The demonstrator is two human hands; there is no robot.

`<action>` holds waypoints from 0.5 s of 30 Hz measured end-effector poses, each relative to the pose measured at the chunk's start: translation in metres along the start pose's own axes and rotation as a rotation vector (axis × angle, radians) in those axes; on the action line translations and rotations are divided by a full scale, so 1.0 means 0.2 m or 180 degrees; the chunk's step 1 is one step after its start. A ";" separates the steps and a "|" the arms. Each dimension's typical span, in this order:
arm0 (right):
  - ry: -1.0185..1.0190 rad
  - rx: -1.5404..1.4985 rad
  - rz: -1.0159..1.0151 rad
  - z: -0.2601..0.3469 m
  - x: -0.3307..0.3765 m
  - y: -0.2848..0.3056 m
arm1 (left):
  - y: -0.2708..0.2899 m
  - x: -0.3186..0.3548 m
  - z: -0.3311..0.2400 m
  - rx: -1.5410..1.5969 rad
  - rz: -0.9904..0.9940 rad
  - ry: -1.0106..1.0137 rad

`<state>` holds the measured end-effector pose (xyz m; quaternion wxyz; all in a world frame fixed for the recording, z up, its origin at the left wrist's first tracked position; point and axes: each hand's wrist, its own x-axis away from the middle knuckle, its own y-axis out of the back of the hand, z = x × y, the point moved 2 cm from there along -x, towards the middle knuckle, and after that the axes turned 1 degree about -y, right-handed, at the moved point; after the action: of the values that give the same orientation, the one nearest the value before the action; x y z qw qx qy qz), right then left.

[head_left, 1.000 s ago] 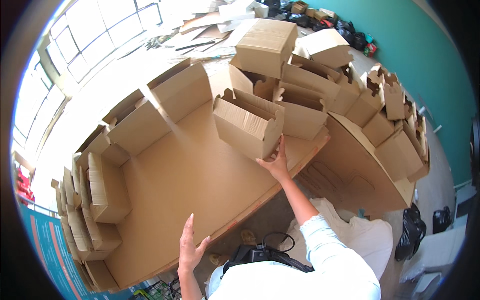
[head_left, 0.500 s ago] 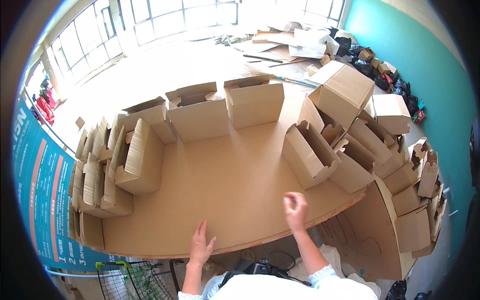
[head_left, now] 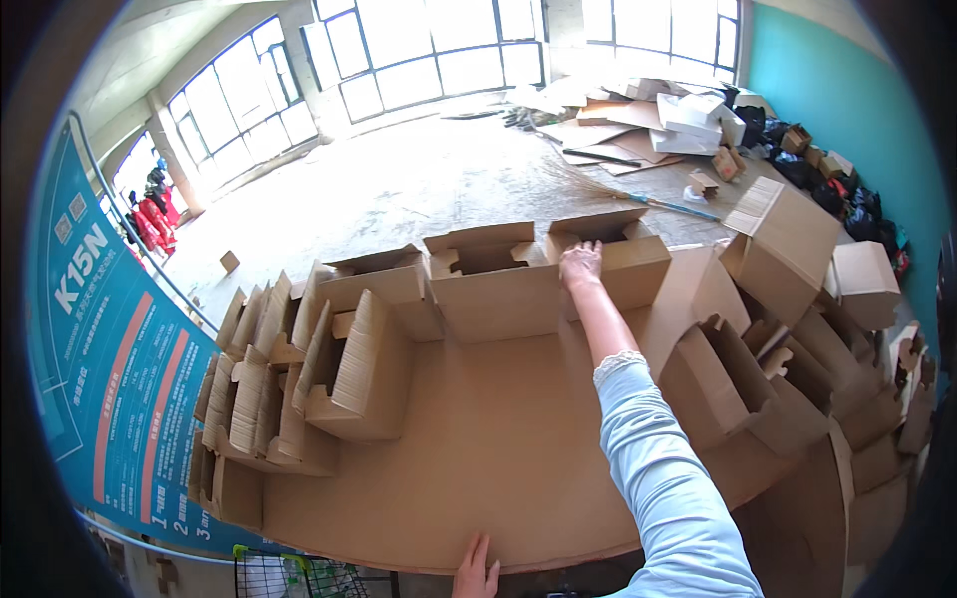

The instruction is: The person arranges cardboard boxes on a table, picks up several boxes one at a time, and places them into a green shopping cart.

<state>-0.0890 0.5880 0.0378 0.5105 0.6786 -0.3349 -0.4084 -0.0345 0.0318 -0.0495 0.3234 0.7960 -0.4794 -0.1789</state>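
Note:
My right hand (head_left: pixel 580 265) reaches across the cardboard-covered table (head_left: pixel 498 419), its fingers bent over the top edge of an open cardboard box (head_left: pixel 630 274) at the back. Two more open-topped boxes stand in line to the left of it, a middle one (head_left: pixel 495 299) and one farther left (head_left: pixel 371 289). By the table's near edge my left hand (head_left: pixel 477 570) has its fingers stretched out and holds nothing. The inside of the gripped box is partly hidden by its flaps and wall.
Open boxes (head_left: pixel 359 384) crowd the table's left end. More boxes (head_left: pixel 703 374) cluster on the right, one tipped box (head_left: pixel 785 244) on top. A wire basket (head_left: pixel 299 576) stands below the near edge. A blue banner (head_left: pixel 125 379) stands left; flattened cardboard (head_left: pixel 608 125) lies beyond.
My right hand has gone from above the table's near right part to the far right box of the back row. The left hand appears lower in view. The view has tilted up.

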 end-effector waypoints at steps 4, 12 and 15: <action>-0.0167 -0.0399 -0.0173 0.02 -0.03 -0.09 | 0.04 0.12 0.07 -0.0036 0.0018 0.0279; 0.0176 -0.0620 0.0263 -0.09 0.07 -0.04 | 0.07 0.07 0.07 0.0089 -0.0156 0.0093; 0.0559 -0.0800 0.0031 -0.22 0.26 -0.05 | 0.04 0.07 0.08 0.0107 -0.0131 0.0141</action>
<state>-0.0256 0.5647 0.0233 0.6207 0.6408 -0.2385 -0.3836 -0.0429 0.0113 -0.0561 0.3168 0.8148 -0.4586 -0.1597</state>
